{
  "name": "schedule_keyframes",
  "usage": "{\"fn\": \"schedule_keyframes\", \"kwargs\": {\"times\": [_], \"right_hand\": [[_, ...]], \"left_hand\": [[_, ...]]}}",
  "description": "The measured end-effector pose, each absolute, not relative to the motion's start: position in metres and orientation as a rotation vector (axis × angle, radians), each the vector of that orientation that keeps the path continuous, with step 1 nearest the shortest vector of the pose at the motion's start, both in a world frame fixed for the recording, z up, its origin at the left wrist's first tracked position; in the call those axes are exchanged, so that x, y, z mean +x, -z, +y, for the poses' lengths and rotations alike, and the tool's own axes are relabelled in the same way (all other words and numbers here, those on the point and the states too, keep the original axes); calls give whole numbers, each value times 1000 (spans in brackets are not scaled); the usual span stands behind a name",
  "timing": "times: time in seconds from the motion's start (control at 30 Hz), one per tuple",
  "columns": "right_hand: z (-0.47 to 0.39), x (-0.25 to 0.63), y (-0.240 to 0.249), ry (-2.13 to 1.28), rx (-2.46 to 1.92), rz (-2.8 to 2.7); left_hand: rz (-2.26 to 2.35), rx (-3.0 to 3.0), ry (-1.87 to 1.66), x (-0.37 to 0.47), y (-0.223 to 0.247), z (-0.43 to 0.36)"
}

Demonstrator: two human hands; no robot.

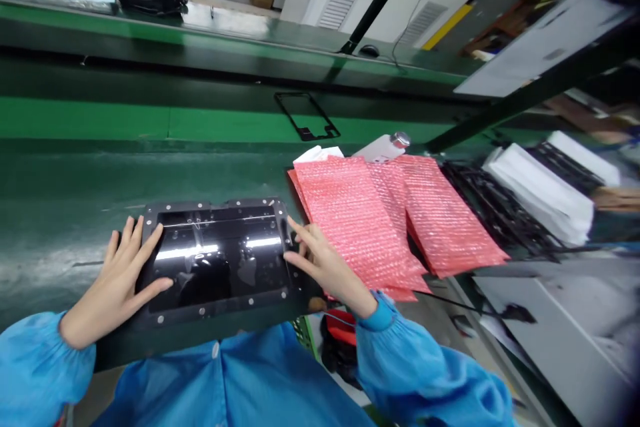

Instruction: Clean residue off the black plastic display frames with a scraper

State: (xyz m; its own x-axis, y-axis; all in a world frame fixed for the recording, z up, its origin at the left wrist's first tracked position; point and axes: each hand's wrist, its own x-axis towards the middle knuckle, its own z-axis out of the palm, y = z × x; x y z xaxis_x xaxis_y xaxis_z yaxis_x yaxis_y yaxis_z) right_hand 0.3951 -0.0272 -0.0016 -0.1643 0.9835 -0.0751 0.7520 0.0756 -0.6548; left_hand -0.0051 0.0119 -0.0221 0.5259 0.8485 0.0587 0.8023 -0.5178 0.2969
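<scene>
A flat black rectangular panel (220,260) with a glossy, reflective middle and round spots along its border lies on the green bench in front of me. My left hand (125,273) rests on its left end, fingers spread and thumb stretched over the border. At the right end is my right hand (317,257), its index finger and thumb held apart against the panel's edge and the other fingers partly curled. Neither hand visibly grips anything. Just right of that hand lie pink bubble-wrap bags (350,220), stacked and overlapping.
A thin black frame (307,117) lies farther back on the bench. Behind the bags is a white bottle with a metallic cap (387,145). Black strips (495,213) and white stacked pieces (543,190) lie at the right. A dark post (380,0) rises behind the bench.
</scene>
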Motion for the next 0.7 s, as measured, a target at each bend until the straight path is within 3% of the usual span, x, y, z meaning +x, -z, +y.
{"fn": "schedule_keyframes", "kwargs": {"times": [0.13, 0.3, 0.57, 0.7], "right_hand": [[-45, 401, 1, -1082, -1819, -1983], [-34, 399, -3, -1139, -1830, -2044], [-42, 388, 1, -1052, -1965, -1912], [-59, 381, 13, -785, -1902, -1973]], "left_hand": [[1233, 2527, -145, -19, 16, 5], [1150, 2574, -104, -25, 12, 8], [1328, 2514, -151, -11, 19, -6], [1344, 2511, -149, -8, 21, -8]]}}
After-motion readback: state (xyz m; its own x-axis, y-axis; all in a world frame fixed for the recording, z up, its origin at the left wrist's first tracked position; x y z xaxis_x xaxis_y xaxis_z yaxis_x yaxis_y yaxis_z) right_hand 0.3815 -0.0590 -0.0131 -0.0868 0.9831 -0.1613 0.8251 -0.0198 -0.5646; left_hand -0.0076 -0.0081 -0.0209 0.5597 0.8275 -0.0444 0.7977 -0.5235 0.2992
